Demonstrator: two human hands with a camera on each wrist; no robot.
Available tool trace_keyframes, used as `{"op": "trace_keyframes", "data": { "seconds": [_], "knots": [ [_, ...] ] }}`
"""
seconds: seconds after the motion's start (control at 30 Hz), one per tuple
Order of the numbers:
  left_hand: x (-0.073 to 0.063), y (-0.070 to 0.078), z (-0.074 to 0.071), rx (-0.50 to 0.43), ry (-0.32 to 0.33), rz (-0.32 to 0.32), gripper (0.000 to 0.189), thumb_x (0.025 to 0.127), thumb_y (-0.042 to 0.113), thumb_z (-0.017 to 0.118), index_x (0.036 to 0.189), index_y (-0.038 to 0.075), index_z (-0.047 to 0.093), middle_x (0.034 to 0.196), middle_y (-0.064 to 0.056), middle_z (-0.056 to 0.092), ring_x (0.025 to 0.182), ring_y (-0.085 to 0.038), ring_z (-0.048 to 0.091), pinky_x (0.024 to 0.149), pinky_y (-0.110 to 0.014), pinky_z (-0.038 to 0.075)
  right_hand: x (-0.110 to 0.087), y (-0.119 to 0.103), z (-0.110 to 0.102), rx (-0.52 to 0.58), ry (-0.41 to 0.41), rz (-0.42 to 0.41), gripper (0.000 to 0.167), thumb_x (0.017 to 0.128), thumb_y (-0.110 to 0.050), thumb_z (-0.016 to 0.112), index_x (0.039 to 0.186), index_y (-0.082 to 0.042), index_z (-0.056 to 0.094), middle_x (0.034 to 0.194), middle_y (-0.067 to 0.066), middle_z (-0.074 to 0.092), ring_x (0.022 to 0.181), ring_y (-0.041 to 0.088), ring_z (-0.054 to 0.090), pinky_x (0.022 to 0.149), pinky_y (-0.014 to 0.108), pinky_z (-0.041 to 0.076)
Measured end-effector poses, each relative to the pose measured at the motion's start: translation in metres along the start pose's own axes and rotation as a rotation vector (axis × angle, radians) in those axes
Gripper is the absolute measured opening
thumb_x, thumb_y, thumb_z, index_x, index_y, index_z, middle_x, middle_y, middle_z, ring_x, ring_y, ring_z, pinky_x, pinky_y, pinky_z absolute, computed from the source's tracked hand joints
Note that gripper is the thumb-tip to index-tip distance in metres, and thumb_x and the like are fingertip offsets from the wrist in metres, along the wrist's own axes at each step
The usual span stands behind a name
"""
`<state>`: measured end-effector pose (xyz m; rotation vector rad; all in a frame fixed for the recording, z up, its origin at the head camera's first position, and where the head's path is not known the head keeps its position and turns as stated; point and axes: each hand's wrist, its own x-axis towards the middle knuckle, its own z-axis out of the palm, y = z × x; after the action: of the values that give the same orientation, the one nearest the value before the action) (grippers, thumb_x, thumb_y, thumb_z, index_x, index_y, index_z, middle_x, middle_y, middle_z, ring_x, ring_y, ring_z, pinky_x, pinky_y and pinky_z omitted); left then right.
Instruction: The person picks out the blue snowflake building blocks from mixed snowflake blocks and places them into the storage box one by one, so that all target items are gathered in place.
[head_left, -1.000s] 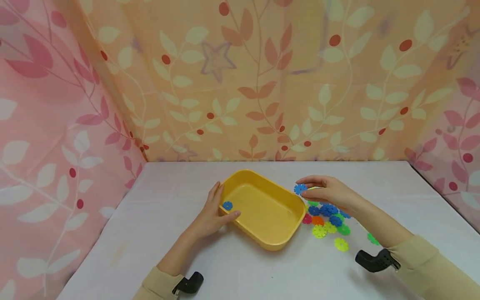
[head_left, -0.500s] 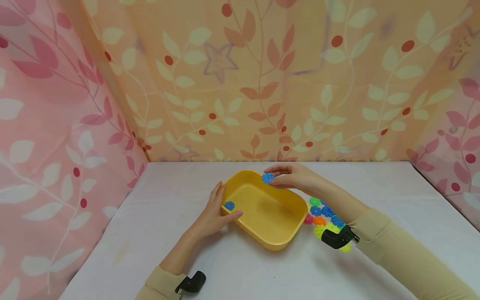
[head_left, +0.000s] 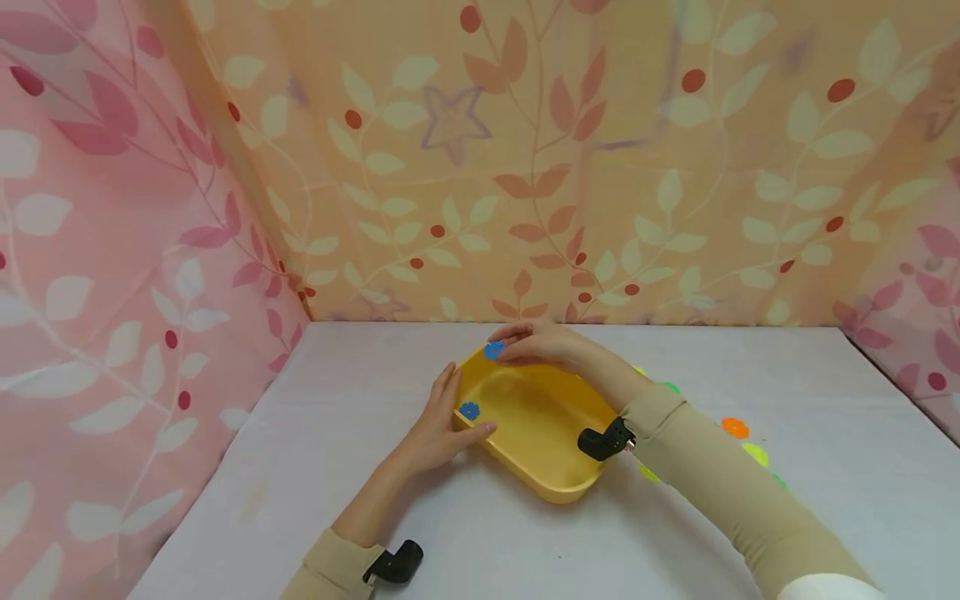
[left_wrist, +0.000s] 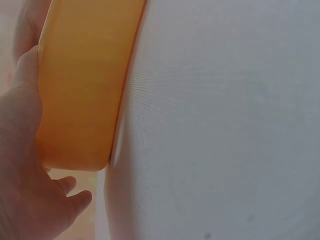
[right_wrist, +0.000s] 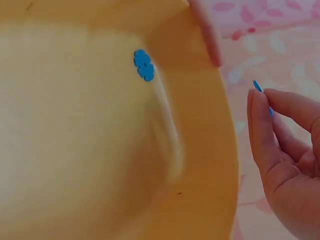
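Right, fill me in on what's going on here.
A person is handling small flower-shaped discs over a yellow tray. The left hand holds the tray at its left end, while the right hand pinches a blue disc by the far rim, not yet let go. Another blue disc lies inside. Other discs lie on the white table to the right, some partly hidden by the right sleeve.

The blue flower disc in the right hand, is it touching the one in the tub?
Apart. The head view shows bare yellow tub between the upper blue flower disc, pinched by the right hand, and the lower blue flower disc inside.
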<state>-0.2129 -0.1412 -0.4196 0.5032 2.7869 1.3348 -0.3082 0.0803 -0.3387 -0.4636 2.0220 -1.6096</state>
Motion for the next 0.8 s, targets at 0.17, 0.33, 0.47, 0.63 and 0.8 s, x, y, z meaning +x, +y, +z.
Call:
{"op": "trace_keyframes", "data": {
  "seconds": [0.17, 0.33, 0.47, 0.63, 0.8],
  "knots": [
    [-0.001, 0.002, 0.0, -0.02, -0.008, 0.002, 0.106, 0.085, 0.052, 0.071, 0.158, 0.011, 0.006, 0.162, -0.003, -0.005, 0.147, -0.032, 0.009, 0.113, -0.055, 0.018, 0.016, 0.011, 0.004, -0.093, -0.083, 0.022, 0.037, 0.091, 0.003, 0.064, 0.127, 0.008, 0.058, 0.097, 0.011, 0.063, 0.086, 0.017, 0.065, 0.089, 0.035, 0.052],
    [-0.001, 0.002, 0.0, -0.021, -0.012, -0.004, 0.107, 0.085, 0.052, 0.071, 0.157, 0.01, 0.005, 0.162, -0.004, -0.006, 0.147, -0.034, 0.008, 0.113, -0.057, 0.019, 0.023, 0.019, 0.015, -0.198, -0.142, 0.062, 0.038, 0.088, 0.005, 0.065, 0.125, 0.012, 0.058, 0.089, 0.007, 0.06, 0.082, 0.016, 0.061, 0.087, 0.033, 0.054],
    [-0.001, 0.002, 0.001, -0.01, -0.012, -0.004, 0.107, 0.085, 0.053, 0.07, 0.157, 0.009, 0.006, 0.163, -0.005, -0.006, 0.147, -0.034, 0.008, 0.113, -0.056, 0.019, 0.024, 0.029, 0.021, -0.242, -0.139, 0.098, 0.039, 0.086, 0.006, 0.066, 0.123, 0.014, 0.057, 0.088, 0.006, 0.06, 0.079, 0.013, 0.059, 0.082, 0.027, 0.054],
    [-0.002, 0.002, 0.002, 0.003, -0.005, -0.01, 0.106, 0.084, 0.053, 0.071, 0.158, 0.011, 0.006, 0.163, -0.002, -0.005, 0.147, -0.031, 0.008, 0.114, -0.054, 0.018, 0.025, 0.043, 0.026, -0.264, -0.112, 0.111, 0.036, 0.083, 0.005, 0.069, 0.118, 0.011, 0.062, 0.087, 0.005, 0.061, 0.074, 0.011, 0.058, 0.077, 0.025, 0.054],
    [-0.002, 0.003, 0.0, 0.01, 0.001, -0.007, 0.106, 0.085, 0.052, 0.071, 0.158, 0.011, 0.007, 0.163, -0.002, -0.005, 0.147, -0.03, 0.008, 0.114, -0.054, 0.018, 0.027, 0.049, 0.029, -0.193, -0.098, 0.116, 0.036, 0.084, 0.006, 0.068, 0.118, 0.012, 0.061, 0.09, 0.008, 0.062, 0.074, 0.012, 0.061, 0.079, 0.029, 0.056]
  ]
}}
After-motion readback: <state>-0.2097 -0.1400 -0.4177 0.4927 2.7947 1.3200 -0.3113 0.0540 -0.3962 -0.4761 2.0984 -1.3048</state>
